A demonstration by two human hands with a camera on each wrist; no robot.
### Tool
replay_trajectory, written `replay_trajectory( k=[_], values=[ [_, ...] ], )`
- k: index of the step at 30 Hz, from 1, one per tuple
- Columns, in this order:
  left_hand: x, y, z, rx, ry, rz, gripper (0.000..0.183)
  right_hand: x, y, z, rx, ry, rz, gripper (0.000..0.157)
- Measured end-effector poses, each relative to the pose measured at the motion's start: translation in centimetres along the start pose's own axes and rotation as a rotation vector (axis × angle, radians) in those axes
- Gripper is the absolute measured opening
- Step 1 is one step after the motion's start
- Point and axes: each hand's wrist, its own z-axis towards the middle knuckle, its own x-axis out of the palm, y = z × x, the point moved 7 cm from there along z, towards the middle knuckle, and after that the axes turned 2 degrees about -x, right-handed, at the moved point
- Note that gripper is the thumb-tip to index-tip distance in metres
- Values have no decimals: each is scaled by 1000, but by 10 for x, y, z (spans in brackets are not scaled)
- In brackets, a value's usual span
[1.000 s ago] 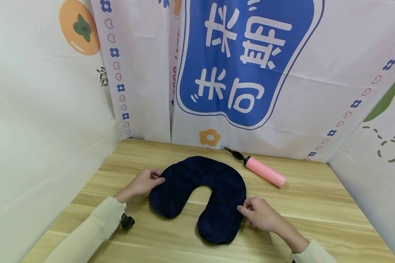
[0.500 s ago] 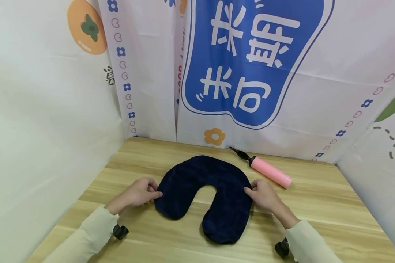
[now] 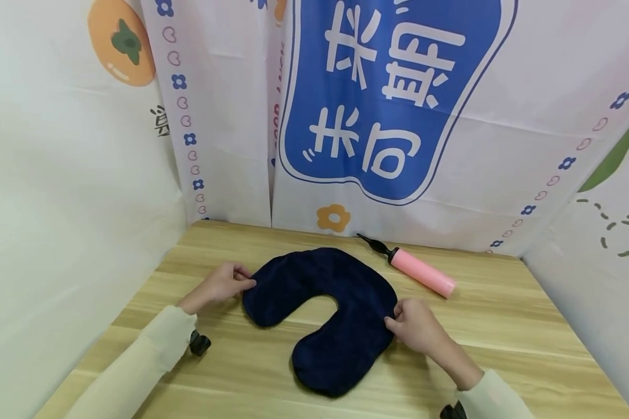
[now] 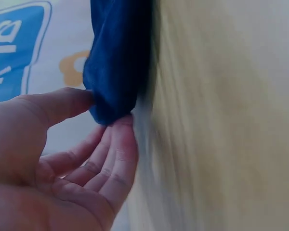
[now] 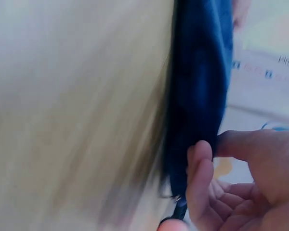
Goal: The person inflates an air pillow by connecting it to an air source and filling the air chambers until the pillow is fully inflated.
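A navy U-shaped neck pillow (image 3: 353, 285) lies rather flat over the wooden table, its opening facing the front left. At its left edge my left hand (image 3: 222, 283) pinches the fabric between thumb and fingers. The left wrist view shows the thumb on one face of the pillow (image 4: 118, 57) and the fingertips at its lower edge. My right hand (image 3: 418, 327) pinches the outer right edge. In the right wrist view, the thumb is partly hidden by the pillow (image 5: 200, 82), and the fingers are curled at its edge.
Behind the pillow to the right lies a pink hand pump (image 3: 423, 272) with a black nozzle. The wooden table (image 3: 230, 378) meets a printed cloth (image 3: 230, 116) at the back and white side walls.
The pillow has turned clockwise: its left end has shifted away and its front end leftward. Both hands stay at its edges. The right hand first slid up the edge, then came back slightly.
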Motion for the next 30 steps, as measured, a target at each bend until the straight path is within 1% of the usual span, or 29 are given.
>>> replay_trajectory(
  k=[4, 8, 12, 15, 18, 20, 22, 23, 25, 27, 28, 30],
  values=[
    [-1, -9, 27, 22, -36, 45, 28, 6, 15, -21, 10, 34, -35, 25],
    [1, -26, 49, 57, -18, 110, 28, 16, 28, -37, -6, 60, -69, 26],
    [6, -40, 62, 98, 32, 123, 32, 24, 38, -43, -47, 97, -107, 30],
    [9, -43, 64, 127, 44, 127, 36, 19, 39, -39, -47, 119, -137, 34],
    [3, -36, 51, 123, 19, 172, 36, 6, 33, -22, -10, 121, -154, 40],
    [0, -31, 37, 101, 2, 222, 32, -5, 27, -8, 4, 96, -178, 42],
    [3, -29, 18, 72, 27, 240, 27, -16, 18, 7, -14, 50, -213, 46],
    [7, -29, 8, 55, 56, 233, 25, -20, 12, 14, -33, 31, -223, 49],
    [20, -33, -11, 47, 134, 196, 24, -24, 2, 27, -79, 3, -224, 51],
    [37, -40, -28, 46, 237, 117, 25, -25, -8, 37, -104, -6, -199, 51],
    [45, -43, -38, 42, 281, 79, 25, -22, -16, 44, -142, -7, -171, 51],
    [58, -48, -53, 57, 341, 29, 25, -15, -21, 52, -126, 22, -126, 48]
  ],
)
